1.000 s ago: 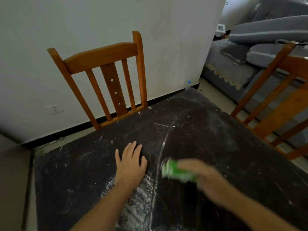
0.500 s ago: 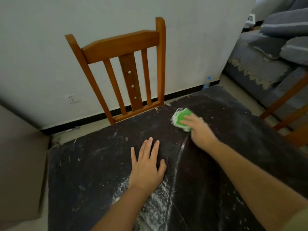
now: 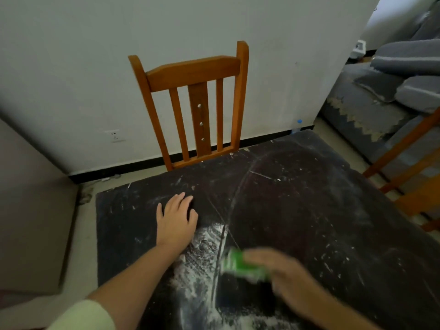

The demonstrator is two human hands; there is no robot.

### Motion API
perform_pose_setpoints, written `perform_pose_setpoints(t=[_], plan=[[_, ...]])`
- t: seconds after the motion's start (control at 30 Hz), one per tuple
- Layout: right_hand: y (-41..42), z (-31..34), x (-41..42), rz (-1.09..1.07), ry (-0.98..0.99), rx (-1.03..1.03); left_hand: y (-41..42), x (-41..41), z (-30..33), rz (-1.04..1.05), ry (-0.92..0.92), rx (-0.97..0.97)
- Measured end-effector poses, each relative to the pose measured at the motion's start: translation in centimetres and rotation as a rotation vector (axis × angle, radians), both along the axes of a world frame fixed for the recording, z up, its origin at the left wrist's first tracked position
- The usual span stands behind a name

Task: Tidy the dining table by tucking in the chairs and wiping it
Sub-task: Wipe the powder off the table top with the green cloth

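We see the left hand (image 3: 176, 220) lying flat, fingers straight, palm down on the dark table (image 3: 309, 210), beside a smear of white powder (image 3: 202, 263). The right hand (image 3: 285, 277), blurred, holds a green cloth (image 3: 245, 266) against the near part of the tabletop; we cannot tell how its fingers lie. One chair (image 3: 195, 103) stands tucked at the far edge, another (image 3: 412, 167) at the right side.
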State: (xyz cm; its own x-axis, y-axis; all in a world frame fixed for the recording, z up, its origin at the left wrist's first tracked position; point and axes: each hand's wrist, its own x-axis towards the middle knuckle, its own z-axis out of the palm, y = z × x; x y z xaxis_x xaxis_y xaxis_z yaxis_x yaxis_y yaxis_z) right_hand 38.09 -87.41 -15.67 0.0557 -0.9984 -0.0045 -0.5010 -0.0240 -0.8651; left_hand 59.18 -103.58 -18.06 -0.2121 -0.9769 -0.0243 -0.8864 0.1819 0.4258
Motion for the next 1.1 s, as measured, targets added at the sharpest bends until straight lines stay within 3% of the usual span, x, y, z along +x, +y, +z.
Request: perform_pose_setpoints(t=[0.07,0.23,0.33,0.43,0.6,0.73,0.8,0.87,0.97,1.07,1.1], plan=[[-5.3,0.7,-2.7,-0.184,-0.017,0.063,0.4,-0.1,-0.7,-0.036,-0.086,0.012],[-18.1,0.0,-9.8,-0.554,0.259,0.017,0.2,-0.4,-1.2,-0.063,-0.162,0.001],[-22.4,-1.7,-11.8,-0.666,0.336,0.101,0.2,-0.3,-1.3,-0.063,-0.176,0.016],[-23.9,-2.3,-9.3,-0.503,0.463,0.113,0.0,-0.3,-1.3,-0.064,-0.153,0.025],[-18.8,-1.9,-1.6,0.071,0.562,-0.053,0.3,-0.1,-0.8,-0.063,-0.039,0.022],[-8.1,-4.6,2.6,0.449,0.393,-0.158,0.3,0.3,-0.4,-0.037,0.186,0.005],[-3.0,-4.6,4.4,0.620,0.278,-0.061,0.6,0.8,0.3,-0.030,0.270,0.005],[0.8,-4.2,5.9,0.663,0.213,-0.020,1.4,1.8,0.9,-0.025,0.239,-0.024],[2.8,-1.7,5.8,0.662,-0.036,0.151,3.5,4.1,0.9,-0.024,0.061,-0.099],[0.3,1.2,4.9,0.498,-0.272,0.394,5.6,6.4,-0.1,0.041,-0.037,-0.068],[-1.4,2.3,4.5,0.411,-0.258,0.370,6.0,6.9,-0.5,0.062,-0.056,-0.047]])
